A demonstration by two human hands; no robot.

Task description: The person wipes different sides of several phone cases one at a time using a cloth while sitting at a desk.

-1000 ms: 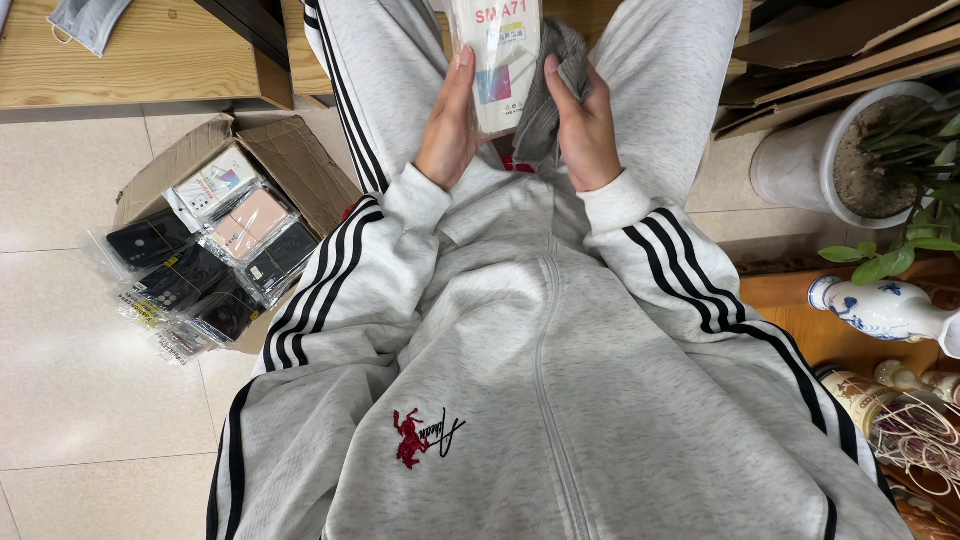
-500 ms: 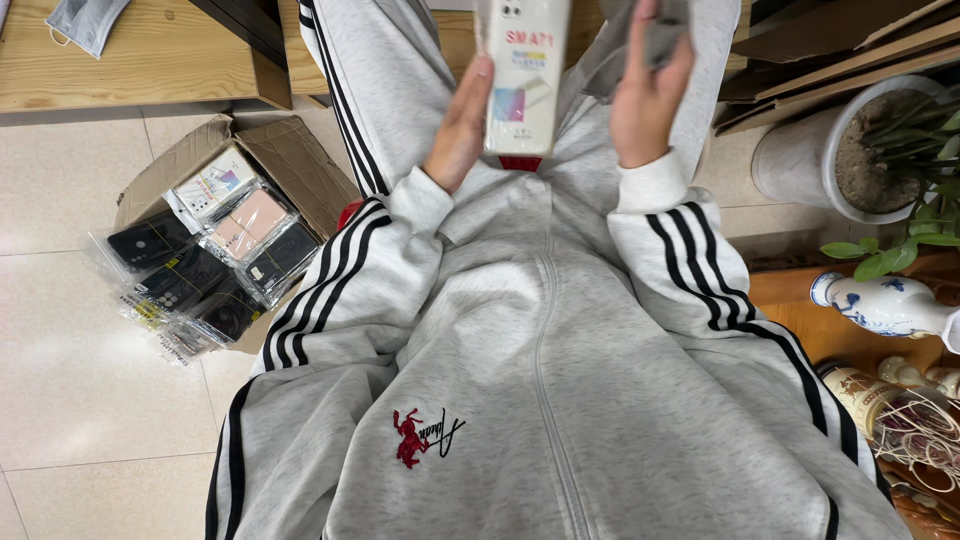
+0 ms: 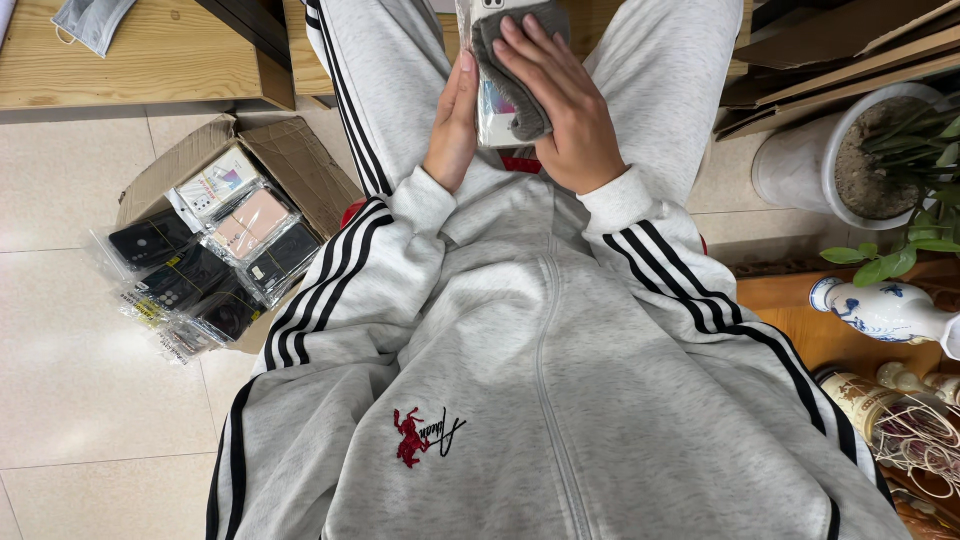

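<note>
I sit in a grey tracksuit with black stripes, looking down at my lap. My left hand [image 3: 452,130] holds the left edge of a clear plastic packet with a phone case [image 3: 493,110] inside. My right hand [image 3: 560,105] presses a folded grey cloth [image 3: 525,70] flat against the front of the packet, with the fingers spread over it. The packet's top runs out of the frame.
An open cardboard box [image 3: 290,160] on the tiled floor at my left spills several packaged phone cases [image 3: 200,265]. A wooden bench [image 3: 150,60] with a grey face mask [image 3: 92,20] lies behind it. At right stand a white plant pot [image 3: 810,165] and a blue-white porcelain vase [image 3: 880,310].
My right hand lifted the cloth off the packet, then came back down and now presses it on the packet's front. The left hand kept its hold on the packet.
</note>
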